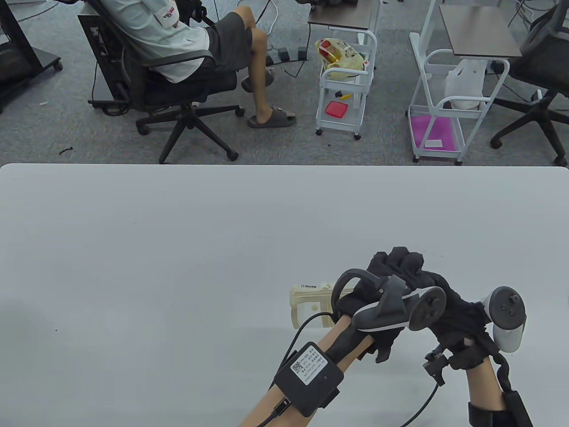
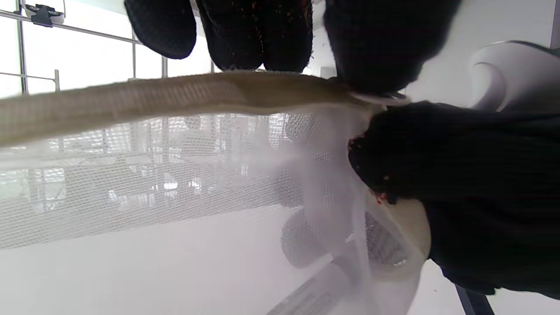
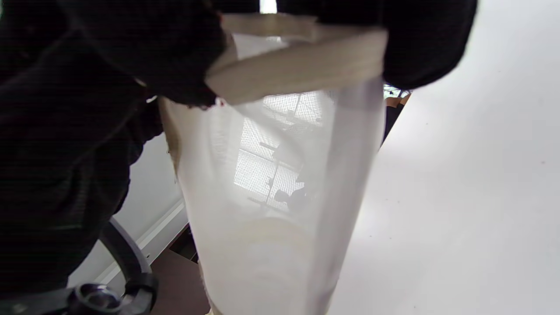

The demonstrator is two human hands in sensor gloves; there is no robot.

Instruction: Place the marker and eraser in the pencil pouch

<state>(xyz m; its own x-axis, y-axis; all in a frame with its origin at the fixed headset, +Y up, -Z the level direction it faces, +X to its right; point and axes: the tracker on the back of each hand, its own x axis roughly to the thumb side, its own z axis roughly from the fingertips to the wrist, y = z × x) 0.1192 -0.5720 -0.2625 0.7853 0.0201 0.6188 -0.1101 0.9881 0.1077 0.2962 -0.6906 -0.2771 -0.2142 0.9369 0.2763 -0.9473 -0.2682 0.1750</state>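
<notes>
The pencil pouch (image 1: 310, 306) is cream with a see-through mesh side and sits low over the near right part of the table, mostly hidden by both hands. My left hand (image 1: 353, 303) grips its cream top band (image 2: 175, 96), with fingers (image 2: 256, 35) over the edge. My right hand (image 1: 449, 289) grips the same end of the pouch (image 3: 280, 183), its fingers (image 3: 431, 43) on the band (image 3: 302, 65). In the left wrist view the right hand (image 2: 463, 175) presses against the mesh (image 2: 131, 188). Pale shapes (image 2: 302, 240) show through the mesh; I cannot tell marker or eraser.
The white table (image 1: 178, 249) stretches to the left and far side. Beyond its far edge are a seated person on an office chair (image 1: 186, 84) and two white carts (image 1: 342, 89) on grey carpet.
</notes>
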